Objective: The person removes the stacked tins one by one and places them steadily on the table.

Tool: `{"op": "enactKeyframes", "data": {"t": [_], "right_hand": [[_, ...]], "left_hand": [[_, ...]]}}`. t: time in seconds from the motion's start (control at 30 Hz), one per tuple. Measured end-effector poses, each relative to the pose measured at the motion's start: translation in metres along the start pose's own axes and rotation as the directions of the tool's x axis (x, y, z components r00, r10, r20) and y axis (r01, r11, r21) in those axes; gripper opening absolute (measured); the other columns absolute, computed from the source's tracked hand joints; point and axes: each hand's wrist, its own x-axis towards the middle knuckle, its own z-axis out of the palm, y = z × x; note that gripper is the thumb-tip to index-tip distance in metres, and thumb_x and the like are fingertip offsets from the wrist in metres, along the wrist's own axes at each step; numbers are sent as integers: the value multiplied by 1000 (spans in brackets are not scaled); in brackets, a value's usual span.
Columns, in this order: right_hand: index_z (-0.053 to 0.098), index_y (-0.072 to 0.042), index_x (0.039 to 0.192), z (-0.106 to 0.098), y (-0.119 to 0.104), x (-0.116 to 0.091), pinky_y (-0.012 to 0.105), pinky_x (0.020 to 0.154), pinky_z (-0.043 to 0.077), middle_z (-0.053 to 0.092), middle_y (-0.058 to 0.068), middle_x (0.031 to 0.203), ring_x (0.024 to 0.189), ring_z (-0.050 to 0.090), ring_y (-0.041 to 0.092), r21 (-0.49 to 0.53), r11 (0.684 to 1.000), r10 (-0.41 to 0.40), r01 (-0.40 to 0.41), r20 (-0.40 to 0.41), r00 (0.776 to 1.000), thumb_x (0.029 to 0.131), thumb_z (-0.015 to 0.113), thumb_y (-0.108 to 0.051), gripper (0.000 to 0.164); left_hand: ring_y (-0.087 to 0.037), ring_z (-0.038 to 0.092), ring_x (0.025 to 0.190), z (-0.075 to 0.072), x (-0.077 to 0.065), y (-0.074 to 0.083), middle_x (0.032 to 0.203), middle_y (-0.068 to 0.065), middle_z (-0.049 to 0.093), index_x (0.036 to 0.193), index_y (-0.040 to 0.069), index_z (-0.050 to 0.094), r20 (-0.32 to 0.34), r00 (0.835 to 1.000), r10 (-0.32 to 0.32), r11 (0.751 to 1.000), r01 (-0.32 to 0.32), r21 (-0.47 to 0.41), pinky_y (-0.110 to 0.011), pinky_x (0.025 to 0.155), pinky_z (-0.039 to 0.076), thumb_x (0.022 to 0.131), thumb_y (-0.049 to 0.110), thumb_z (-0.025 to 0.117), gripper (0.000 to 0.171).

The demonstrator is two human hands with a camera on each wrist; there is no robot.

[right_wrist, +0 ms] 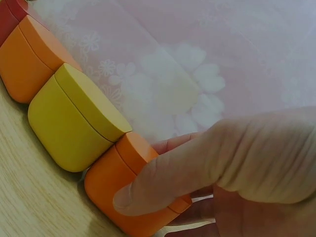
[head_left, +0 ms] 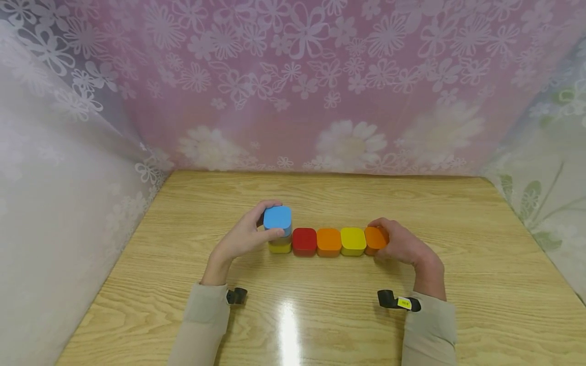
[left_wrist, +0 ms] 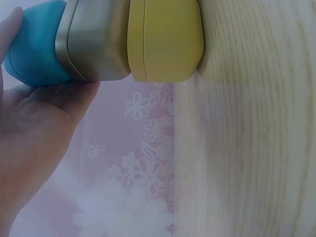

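At the left end of a row of small rounded lidded boxes, my left hand (head_left: 244,234) grips a blue box (head_left: 277,217) between thumb and fingers. In the left wrist view, that blue box sits on a metallic gold-grey box (left_wrist: 96,42), which stands on a yellow box (left_wrist: 168,42) on the table. To the right, touching side by side, come a red box (head_left: 304,241), an orange box (head_left: 328,242) and a second yellow box (head_left: 353,241). My right hand (head_left: 405,244) holds the orange end box (right_wrist: 116,182), thumb on its near side; its far side is hidden.
The boxes stand on a wood-grain table (head_left: 320,310), with a glare spot near its front. A pink flowered curtain (head_left: 293,101) hangs behind it, and pale cloth flanks both sides. Black wrist mounts (head_left: 237,296) stick out from both sleeves.
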Motion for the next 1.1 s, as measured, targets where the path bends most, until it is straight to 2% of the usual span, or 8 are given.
{"op": "enactKeyframes", "data": {"t": [0.33, 0.57, 0.9, 1.1], "right_hand": [[50, -2, 136, 0, -1, 0, 59, 100, 42, 51, 22, 130, 113, 49, 39, 5, 1000, -1, 1, 4, 1000, 76, 80, 0, 67], [43, -2, 143, -2, -2, -1, 60, 101, 41, 45, 26, 133, 115, 48, 41, 6, 1000, -1, 1, 13, 1000, 76, 82, -4, 77], [43, -2, 143, -7, -12, -6, 62, 101, 40, 40, 32, 141, 123, 44, 46, -26, 999, -44, 43, -30, 999, 77, 85, -16, 79], [42, -3, 145, -8, -18, -8, 63, 103, 39, 39, 31, 143, 126, 43, 47, -45, 996, -77, 74, -50, 996, 79, 84, -16, 80]], "left_hand": [[-32, 49, 128, 0, -1, 0, 144, -13, 46, 147, 9, 39, -1, 1000, 8, 1000, -8, 1, -54, 106, 41, 92, 23, 73, 66], [-32, 49, 130, -1, 0, -1, 145, -12, 45, 148, 10, 39, -1, 1000, 8, 1000, -8, 7, -53, 106, 41, 93, 24, 73, 66], [-31, 49, 129, -1, 0, 0, 145, -12, 45, 147, 14, 40, -5, 1000, -1, 1000, 1, 7, -52, 106, 41, 92, 24, 73, 64], [-31, 49, 129, 0, -1, 1, 146, -12, 45, 147, 13, 40, 1, 1000, 9, 1000, -9, 3, -53, 105, 41, 93, 23, 73, 64]]}}
